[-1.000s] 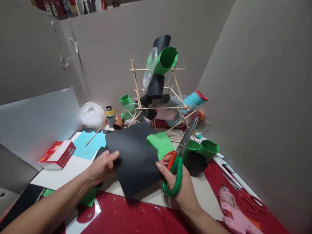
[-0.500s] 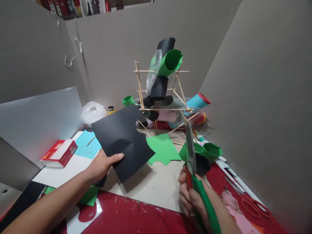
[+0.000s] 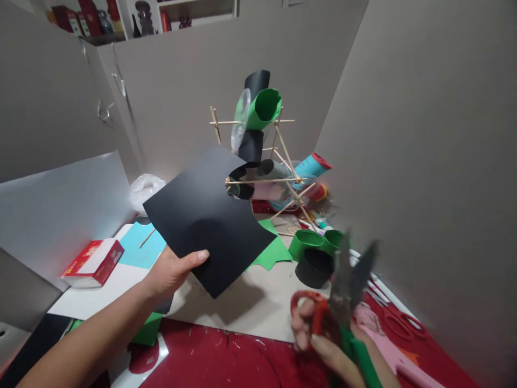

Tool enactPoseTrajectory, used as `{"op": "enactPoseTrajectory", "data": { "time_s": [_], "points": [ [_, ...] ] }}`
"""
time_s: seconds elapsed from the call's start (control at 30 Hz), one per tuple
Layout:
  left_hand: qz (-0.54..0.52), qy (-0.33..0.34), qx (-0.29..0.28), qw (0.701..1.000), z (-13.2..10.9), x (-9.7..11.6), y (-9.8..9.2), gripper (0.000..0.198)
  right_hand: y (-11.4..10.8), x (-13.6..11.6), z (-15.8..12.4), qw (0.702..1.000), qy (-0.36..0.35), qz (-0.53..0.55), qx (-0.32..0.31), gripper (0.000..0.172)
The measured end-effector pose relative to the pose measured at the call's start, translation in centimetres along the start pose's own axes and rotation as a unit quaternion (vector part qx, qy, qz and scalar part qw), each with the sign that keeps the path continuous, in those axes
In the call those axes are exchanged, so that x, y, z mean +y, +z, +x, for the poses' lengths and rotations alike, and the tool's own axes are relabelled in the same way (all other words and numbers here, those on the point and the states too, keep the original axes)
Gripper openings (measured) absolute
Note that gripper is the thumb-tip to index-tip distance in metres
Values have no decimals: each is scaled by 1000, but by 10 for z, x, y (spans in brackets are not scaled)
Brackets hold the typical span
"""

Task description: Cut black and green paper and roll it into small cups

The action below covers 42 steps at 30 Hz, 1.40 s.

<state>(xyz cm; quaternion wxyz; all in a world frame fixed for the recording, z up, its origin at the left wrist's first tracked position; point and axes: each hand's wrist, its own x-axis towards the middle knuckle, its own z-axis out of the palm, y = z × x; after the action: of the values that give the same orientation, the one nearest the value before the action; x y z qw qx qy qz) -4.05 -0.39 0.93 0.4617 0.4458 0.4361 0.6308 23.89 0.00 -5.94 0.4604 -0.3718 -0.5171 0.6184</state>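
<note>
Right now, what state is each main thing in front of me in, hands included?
Left hand: pinching the black sheet.
Black sheet: held up, right edge curved inward.
Right hand: gripping the scissors, blurred.
Scissors: blades apart.
Green sheet: lying flat, partly hidden.
Short green tubes: upright, open-topped.
Blue sheet: lying flat.
Plastic bag: crumpled.
Stick frame: standing, partly hidden.

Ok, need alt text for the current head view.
A person's left hand holds up a black sheet with curved cutouts; the right hand, blurred, grips scissors with blades spread. Beyond stands a stick frame with green and black tubes.
</note>
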Motion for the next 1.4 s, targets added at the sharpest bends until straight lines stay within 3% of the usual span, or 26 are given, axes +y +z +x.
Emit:
{"op": "enactPoseTrajectory", "data": {
  "time_s": [0.1, 0.23, 0.33, 0.43, 0.53, 0.67, 0.73, 0.83, 0.93, 1.07, 1.17, 1.27, 1.4],
  "points": [
    [26, -7, -21, 999, -9, -14, 12, 59, 18, -14, 23, 996, -79, 6, 38, 35],
    [61, -51, -89, 993, -23, -24, 17, 59, 34, -18, 45, 992, -102, 45, 58, 34],
    [30, -109, -113, 987, -22, -16, -3, 54, 27, -20, 51, 993, -95, 35, 55, 36],
    [-63, -125, -55, 989, -7, 1, -35, 41, 12, -25, 52, 997, -65, -32, -2, 30],
    [-83, -143, -39, 986, 10, 9, -57, 51, 3, -26, 53, 993, -38, -97, -52, 23],
    [17, -255, -87, 963, 11, -7, -59, 29, 6, -23, 55, 989, -16, -120, -81, 26],
    [66, -276, -99, 954, 7, -16, -58, 24, 8, -22, 56, 984, -8, -154, -93, 24],
    [80, -255, -73, 961, 11, -19, -64, 25, 4, -22, 54, 968, 10, -229, -100, 24],
    [68, -209, -3, 975, 26, -7, -79, 28, -10, -19, 47, 935, 0, -334, -121, 22],
    [55, -170, 75, 981, 43, 14, -98, 26, -28, -8, 39, 830, -35, -541, -132, 10],
    [43, -142, 97, 984, 46, 25, -99, 25, -27, 0, 42, 766, -47, -626, -139, 18],
    [45, -92, 108, 989, 43, 35, -88, 27, -14, 3, 57, 756, -74, -632, -153, 27],
    [60, -13, 84, 995, 34, 42, -67, 30, 3, 2, 79, 765, -106, -612, -167, 32]
  ]
}}
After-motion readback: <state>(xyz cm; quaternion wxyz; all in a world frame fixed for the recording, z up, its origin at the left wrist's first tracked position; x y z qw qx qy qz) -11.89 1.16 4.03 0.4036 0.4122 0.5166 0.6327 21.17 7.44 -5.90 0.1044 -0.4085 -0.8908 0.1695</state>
